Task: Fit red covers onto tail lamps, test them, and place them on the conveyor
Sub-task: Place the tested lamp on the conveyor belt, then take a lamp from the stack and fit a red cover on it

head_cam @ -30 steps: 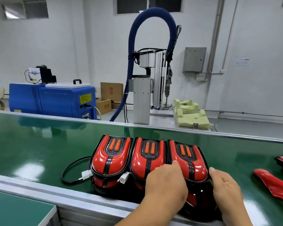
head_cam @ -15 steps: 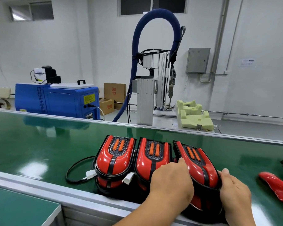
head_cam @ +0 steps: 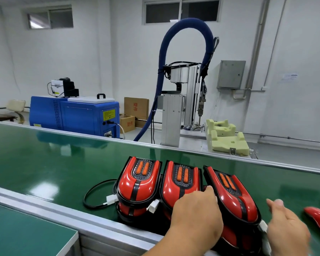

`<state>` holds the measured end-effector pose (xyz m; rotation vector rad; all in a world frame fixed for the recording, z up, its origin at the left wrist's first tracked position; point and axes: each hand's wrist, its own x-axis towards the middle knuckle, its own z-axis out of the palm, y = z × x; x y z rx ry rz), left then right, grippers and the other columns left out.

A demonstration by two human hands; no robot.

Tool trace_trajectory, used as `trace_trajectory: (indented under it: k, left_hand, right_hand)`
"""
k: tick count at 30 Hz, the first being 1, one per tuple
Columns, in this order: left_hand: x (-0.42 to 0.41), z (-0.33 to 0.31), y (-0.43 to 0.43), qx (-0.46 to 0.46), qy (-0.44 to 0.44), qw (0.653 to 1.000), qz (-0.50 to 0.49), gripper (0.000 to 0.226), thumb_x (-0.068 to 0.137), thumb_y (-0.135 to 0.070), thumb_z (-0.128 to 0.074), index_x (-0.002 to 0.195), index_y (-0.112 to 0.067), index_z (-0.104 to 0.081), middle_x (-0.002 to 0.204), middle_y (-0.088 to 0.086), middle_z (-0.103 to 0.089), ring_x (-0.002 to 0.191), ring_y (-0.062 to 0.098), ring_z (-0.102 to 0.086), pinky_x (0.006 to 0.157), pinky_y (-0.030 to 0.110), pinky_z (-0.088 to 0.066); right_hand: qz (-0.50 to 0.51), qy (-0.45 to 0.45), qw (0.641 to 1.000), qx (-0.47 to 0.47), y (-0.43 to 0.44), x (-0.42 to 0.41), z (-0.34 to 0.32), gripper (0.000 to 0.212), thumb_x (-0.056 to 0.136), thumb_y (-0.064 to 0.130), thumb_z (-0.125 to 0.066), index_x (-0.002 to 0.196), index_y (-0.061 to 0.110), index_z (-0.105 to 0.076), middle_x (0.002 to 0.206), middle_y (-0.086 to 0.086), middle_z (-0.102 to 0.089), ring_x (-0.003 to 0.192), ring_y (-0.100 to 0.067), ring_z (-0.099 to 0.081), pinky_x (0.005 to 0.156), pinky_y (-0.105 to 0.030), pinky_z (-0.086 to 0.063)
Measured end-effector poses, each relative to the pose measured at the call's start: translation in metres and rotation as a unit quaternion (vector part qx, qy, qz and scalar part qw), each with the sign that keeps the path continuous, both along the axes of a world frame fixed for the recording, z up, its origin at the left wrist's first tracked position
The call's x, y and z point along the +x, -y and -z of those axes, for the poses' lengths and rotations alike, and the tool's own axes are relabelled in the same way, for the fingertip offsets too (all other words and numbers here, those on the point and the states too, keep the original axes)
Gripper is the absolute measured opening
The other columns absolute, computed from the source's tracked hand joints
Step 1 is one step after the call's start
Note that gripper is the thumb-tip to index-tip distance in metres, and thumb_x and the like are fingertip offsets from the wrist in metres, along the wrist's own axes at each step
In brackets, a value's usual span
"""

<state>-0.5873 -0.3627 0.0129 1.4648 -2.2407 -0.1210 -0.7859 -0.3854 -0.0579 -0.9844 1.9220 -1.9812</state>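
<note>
3 tail lamps sit side by side on the green conveyor belt [head_cam: 54,163], close to its near rail: left lamp [head_cam: 139,182], middle lamp [head_cam: 179,183], right lamp [head_cam: 235,200]. The left hand [head_cam: 196,217] lies over the seam between the middle lamp and the right lamp, fingers curled down against the right lamp's left flank. It appears to grip that lamp, though the fingertips are hidden. The right hand [head_cam: 286,228], blurred, hangs just beside the opposite flank, fingers loose and spread, not touching. The right lamp's long axis runs away from the person, far end skewed left, body rolled right. Judgement: the left hand is nearer and governs its settling.
</note>
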Motion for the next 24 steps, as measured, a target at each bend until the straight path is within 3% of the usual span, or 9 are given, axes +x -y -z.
trace_trajectory:
  k: [3, 4, 8, 11, 14, 18, 21, 24]
  left_hand:
    - [0.015, -0.013, -0.007, 0.000, -0.040, 0.999, -0.025, 0.035, 0.103, -0.040, -0.032, 0.125, -0.021, -0.052, 0.111, 0.005, -0.066, 0.099, 0.027, -0.062, 0.082, 0.038, -0.047]
    - [0.023, -0.018, -0.009, 0.001, -0.054, 0.998, -0.036, 0.034, 0.102, -0.043, -0.033, 0.119, -0.022, -0.053, 0.108, 0.004, -0.066, 0.097, 0.026, -0.062, 0.082, 0.038, -0.048]
    - [0.069, -0.038, -0.015, -0.033, -0.098, 0.990, -0.092, 0.031, 0.100, -0.048, -0.035, 0.106, -0.023, -0.053, 0.099, 0.003, -0.065, 0.090, 0.025, -0.060, 0.078, 0.036, -0.049]
    - [0.112, -0.047, -0.022, -0.076, -0.118, 0.977, -0.159, 0.030, 0.098, -0.049, -0.037, 0.103, -0.025, -0.054, 0.100, 0.004, -0.066, 0.091, 0.028, -0.060, 0.072, 0.035, -0.040]
    - [0.156, -0.050, -0.031, -0.102, -0.122, 0.960, -0.231, 0.029, 0.098, -0.048, -0.038, 0.100, -0.024, -0.054, 0.099, 0.004, -0.067, 0.090, 0.031, -0.061, 0.069, 0.035, -0.038]
    - [0.217, -0.047, -0.053, -0.114, -0.154, 0.924, -0.330, 0.028, 0.096, -0.048, -0.040, 0.101, -0.025, -0.056, 0.096, -0.001, -0.068, 0.091, 0.027, -0.062, 0.068, 0.031, -0.039]
    - [0.258, -0.043, -0.074, -0.108, -0.161, 0.895, -0.402, 0.027, 0.096, -0.046, -0.041, 0.101, -0.024, -0.057, 0.098, -0.001, -0.068, 0.094, 0.027, -0.062, 0.070, 0.031, -0.040]
    - [0.298, -0.038, -0.099, -0.111, -0.155, 0.866, -0.463, 0.024, 0.098, -0.040, -0.040, 0.099, -0.022, -0.058, 0.100, 0.003, -0.068, 0.097, 0.029, -0.061, 0.072, 0.032, -0.040]
  right_hand:
    - [0.015, -0.077, 0.993, -0.093, -0.001, 0.023, -0.022, 0.059, 0.090, 0.056, -0.036, 0.103, 0.013, -0.074, 0.080, 0.003, -0.069, 0.075, -0.017, -0.054, 0.073, -0.011, -0.040]
    - [-0.003, -0.093, 0.989, -0.119, -0.002, 0.036, -0.032, 0.062, 0.090, 0.059, -0.035, 0.098, 0.011, -0.074, 0.074, 0.004, -0.067, 0.071, -0.012, -0.053, 0.067, -0.010, -0.039]
    - [-0.090, -0.191, 0.965, -0.154, -0.009, 0.105, -0.073, 0.060, 0.091, 0.063, -0.035, 0.063, 0.016, -0.058, 0.056, -0.007, -0.056, 0.058, -0.023, -0.051, 0.052, -0.031, -0.040]
    - [-0.189, -0.252, 0.937, -0.149, -0.017, 0.167, -0.092, 0.054, 0.089, 0.054, -0.038, 0.053, 0.014, -0.046, 0.048, -0.002, -0.044, 0.047, -0.023, -0.044, 0.046, -0.027, -0.033]
    - [-0.282, -0.260, 0.909, -0.163, -0.020, 0.231, -0.094, 0.047, 0.095, 0.041, -0.051, 0.057, 0.012, -0.050, 0.055, -0.003, -0.050, 0.057, -0.022, -0.049, 0.053, -0.029, -0.037]
    - [-0.412, -0.272, 0.854, -0.164, -0.021, 0.310, -0.088, 0.038, 0.091, 0.030, -0.049, 0.060, 0.008, -0.051, 0.061, 0.000, -0.051, 0.060, -0.013, -0.047, 0.055, -0.028, -0.035]
    - [-0.487, -0.263, 0.817, -0.161, -0.027, 0.367, -0.083, 0.039, 0.095, 0.026, -0.052, 0.059, 0.010, -0.049, 0.060, 0.001, -0.051, 0.060, -0.007, -0.047, 0.057, -0.016, -0.034]
    - [-0.553, -0.236, 0.781, -0.170, -0.045, 0.421, -0.078, 0.044, 0.096, 0.026, -0.050, 0.054, 0.018, -0.038, 0.055, 0.003, -0.044, 0.060, -0.003, -0.047, 0.056, -0.012, -0.034]
